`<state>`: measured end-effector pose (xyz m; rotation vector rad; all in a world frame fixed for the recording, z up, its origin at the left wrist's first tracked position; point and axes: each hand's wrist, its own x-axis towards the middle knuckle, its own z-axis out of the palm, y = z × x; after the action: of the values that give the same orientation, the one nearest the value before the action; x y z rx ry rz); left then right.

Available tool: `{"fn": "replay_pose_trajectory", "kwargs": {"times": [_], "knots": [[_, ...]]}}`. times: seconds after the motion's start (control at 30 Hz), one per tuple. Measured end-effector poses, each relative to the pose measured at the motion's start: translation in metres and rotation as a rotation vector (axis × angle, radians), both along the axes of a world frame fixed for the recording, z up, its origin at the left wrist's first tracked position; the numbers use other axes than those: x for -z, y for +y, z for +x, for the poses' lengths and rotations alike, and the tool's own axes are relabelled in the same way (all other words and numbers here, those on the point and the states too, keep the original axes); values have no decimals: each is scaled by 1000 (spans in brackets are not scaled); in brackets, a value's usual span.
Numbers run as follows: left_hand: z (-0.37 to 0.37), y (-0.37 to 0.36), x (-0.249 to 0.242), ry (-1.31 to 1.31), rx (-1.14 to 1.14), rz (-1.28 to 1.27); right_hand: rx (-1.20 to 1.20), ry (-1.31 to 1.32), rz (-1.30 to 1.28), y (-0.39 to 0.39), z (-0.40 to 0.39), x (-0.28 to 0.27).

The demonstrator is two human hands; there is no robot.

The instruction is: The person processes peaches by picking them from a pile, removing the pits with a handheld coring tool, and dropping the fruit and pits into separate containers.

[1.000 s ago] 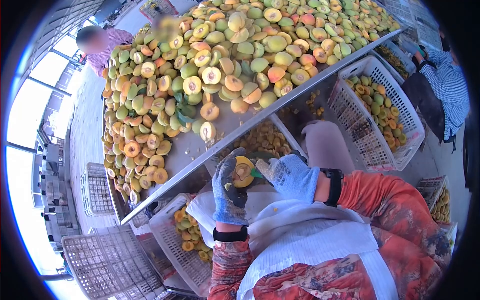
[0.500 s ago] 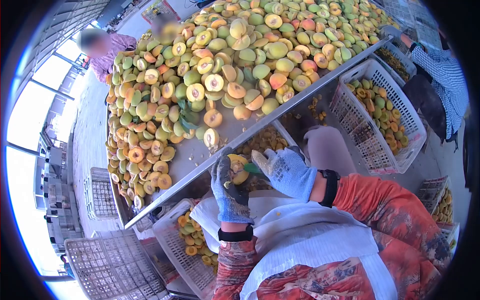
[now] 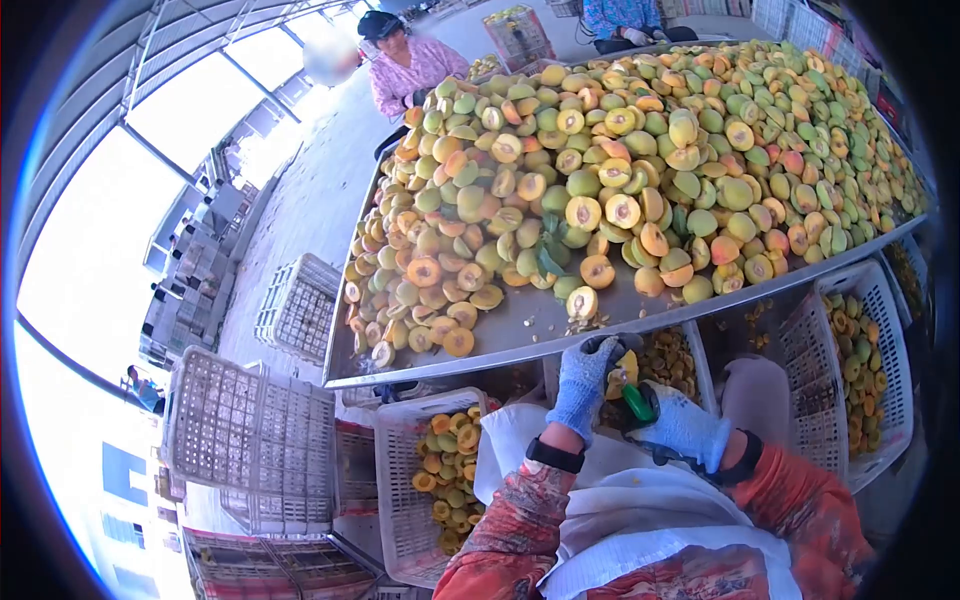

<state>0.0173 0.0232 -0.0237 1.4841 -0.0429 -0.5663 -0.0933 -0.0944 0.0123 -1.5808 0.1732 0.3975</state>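
Note:
My left hand point(image 3: 583, 382), in a blue knit glove with dark fingertips, is closed around a yellow peach half point(image 3: 624, 372) just below the table's front edge. My right hand point(image 3: 684, 428), gloved the same way, grips a green-handled tool point(image 3: 640, 402) close beside the fruit. Its working end is hidden by the peach and fingers. Beneath both hands is a bin of cut pieces point(image 3: 668, 362). Beyond them, a big heap of halved peaches point(image 3: 600, 190), some with pits showing, covers most of the metal table point(image 3: 520, 328).
A white crate of peach halves point(image 3: 395, 500) stands at my left, another point(image 3: 900, 400) at my right. Stacked crates point(image 3: 250, 430) rise farther left. Across the table are a person in a pink patterned top point(image 3: 415, 70) and another in blue point(image 3: 620, 15).
My view has swung left, so the table and hands sit farther right. My right hand has turned, showing the green handle more fully, while my left still holds the peach half.

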Motion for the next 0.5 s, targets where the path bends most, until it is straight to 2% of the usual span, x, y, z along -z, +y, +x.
{"fn": "replay_pose_trajectory", "kwargs": {"times": [0.03, 0.07, 0.13, 0.17, 0.2, 0.27, 0.3, 0.33, 0.4, 0.43, 0.5], "knots": [[-7, 0, -4, -113, -61, 27, -19, -216, -99, 1, 4, 12], [-13, -1, -10, -221, -112, 53, -58, -229, -89, 2, 6, 15], [-24, -2, -17, -393, -167, -54, -12, 44, 284, 0, 2, 6], [-20, 1, -4, -598, -121, 80, 19, 42, 437, 4, 0, 13], [-20, 2, -5, -597, -132, 80, 9, 45, 434, 3, 0, 9], [-17, 4, -11, -682, 21, 13, -66, 144, 509, -2, -1, -2], [-16, 6, -12, -522, 102, -110, -68, 147, 511, -5, -1, 0], [-13, 6, -14, -522, 103, -108, -62, 203, 553, -9, -2, 3], [-5, 2, -17, -333, 301, -13, -51, 259, 598, -13, -3, 6], [-3, 0, -14, -331, 305, -12, -22, 254, 658, -14, -5, 6], [-2, -5, -5, -173, 259, -182, 20, 256, 720, -13, -4, 20]]}}
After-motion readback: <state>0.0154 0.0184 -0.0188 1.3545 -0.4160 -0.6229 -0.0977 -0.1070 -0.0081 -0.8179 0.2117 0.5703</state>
